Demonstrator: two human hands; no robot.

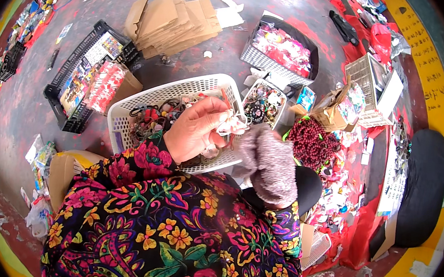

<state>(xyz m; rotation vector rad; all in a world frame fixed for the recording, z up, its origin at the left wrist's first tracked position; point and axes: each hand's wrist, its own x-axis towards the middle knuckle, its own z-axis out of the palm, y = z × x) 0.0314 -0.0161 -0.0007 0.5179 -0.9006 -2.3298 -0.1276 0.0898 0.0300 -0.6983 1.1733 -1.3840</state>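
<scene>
1. Because the large white perforated plastic basket [117, 127] sits beneath the left hand [196, 130], anything slipping from a loosened pinch could get lost in the tangled heap of dark, red and pale trinkets [153, 120] inside.
2. Just right of the right hand lies a mound of dark-red beads [313, 145].
3. Covered in mauve-grey knitted fabric, the right hand [269, 162] is close beside the left fingertips; its finger opening cannot be told, and its knit might snag.
4. Bare, the left hand is nearly closed, thumb and fingers clamped.
5. Between both hands, in that pinch: a small pinkish-white glossy piece [232, 125].
</scene>
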